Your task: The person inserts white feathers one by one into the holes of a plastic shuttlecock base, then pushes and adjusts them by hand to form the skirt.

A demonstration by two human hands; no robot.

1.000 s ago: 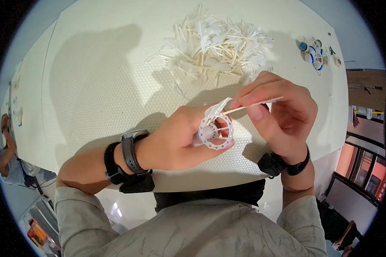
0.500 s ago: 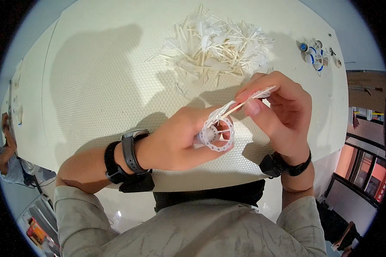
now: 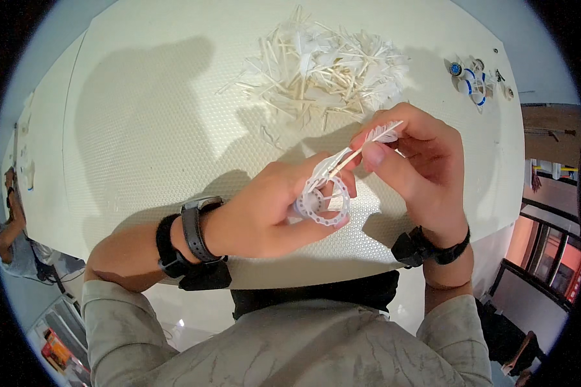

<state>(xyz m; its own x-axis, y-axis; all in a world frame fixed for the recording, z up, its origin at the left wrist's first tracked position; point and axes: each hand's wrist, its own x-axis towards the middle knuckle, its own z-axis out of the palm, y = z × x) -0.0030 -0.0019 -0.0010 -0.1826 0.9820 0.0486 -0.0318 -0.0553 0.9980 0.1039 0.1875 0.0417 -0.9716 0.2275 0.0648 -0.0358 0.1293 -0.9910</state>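
My left hand (image 3: 271, 206) is wrapped round a white plastic ring frame (image 3: 331, 223) with small holes along its round rim. One white feather (image 3: 330, 169) stands up from the frame's far side, by my left fingers. Between the thumb and fingertips of my right hand (image 3: 419, 158) is another white feather (image 3: 382, 134). Its pale quill slants down to the left, with the tip at the frame's rim; whether it sits in a hole I cannot tell. My left fingertips are partly hidden behind the frame.
A loose pile of white feathers (image 3: 323, 64) lies beyond my hands on the pale textured table (image 3: 142, 129). Blue-and-white rings (image 3: 476, 87) and small round parts sit at the far right. Another person's arm (image 3: 13, 219) shows at the far left edge.
My right hand has shifted slightly toward the left and away from me, and its feather has turned so more of the vane shows. The quill tip and frame have moved slightly left.
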